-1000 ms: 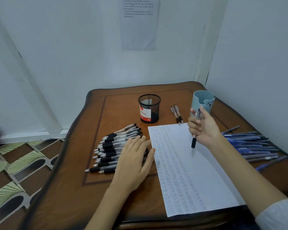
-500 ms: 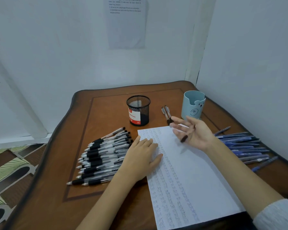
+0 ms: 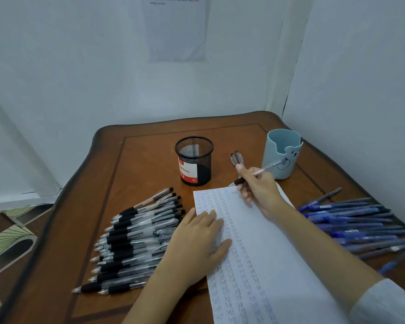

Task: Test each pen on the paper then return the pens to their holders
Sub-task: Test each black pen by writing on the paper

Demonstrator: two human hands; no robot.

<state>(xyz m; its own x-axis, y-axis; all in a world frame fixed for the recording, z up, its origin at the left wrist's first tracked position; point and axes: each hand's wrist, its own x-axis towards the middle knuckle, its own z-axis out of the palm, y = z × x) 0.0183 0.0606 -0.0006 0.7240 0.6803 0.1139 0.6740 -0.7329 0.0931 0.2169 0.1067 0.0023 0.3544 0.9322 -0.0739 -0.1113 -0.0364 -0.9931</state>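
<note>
On table [image 3: 145, 160], centre-right: paper [image 3: 267, 265], long sheet with columns of small scribbles, running from mid-table to the near edge. Left hand [image 3: 197, 242] lies flat, fingers straight and relaxed, fingertips pressing the paper's left edge, wrist over the ends of the black pens [image 3: 136, 237]. Right hand [image 3: 260, 190] is at the paper's far corner with fingers curled round one pen [image 3: 268, 167], clear barrel, black grip. The pen is tilted, tip pointing left just past the paper's far edge; cannot tell if the tip touches the table. Its rear end crosses in front of the blue cup [image 3: 281, 155].

Black pens are fanned in a loose pile left of the paper, tips toward the near-left. Blue pens [image 3: 355, 220] are piled right of the paper, partly hidden by the right forearm. Mesh cup [image 3: 194, 160], black with a red-and-white label, stands upright beyond the paper, no pens showing inside. Blue cup with a bear face stands upright at far right near the wall corner. Two pens [image 3: 236, 157] lie side by side between the cups, near ends hidden behind the right fingers.

Printed sheet [image 3: 175, 29] is stuck on the wall, text too small to read. Patterned floor tiles [image 3: 5, 239] show at left.
</note>
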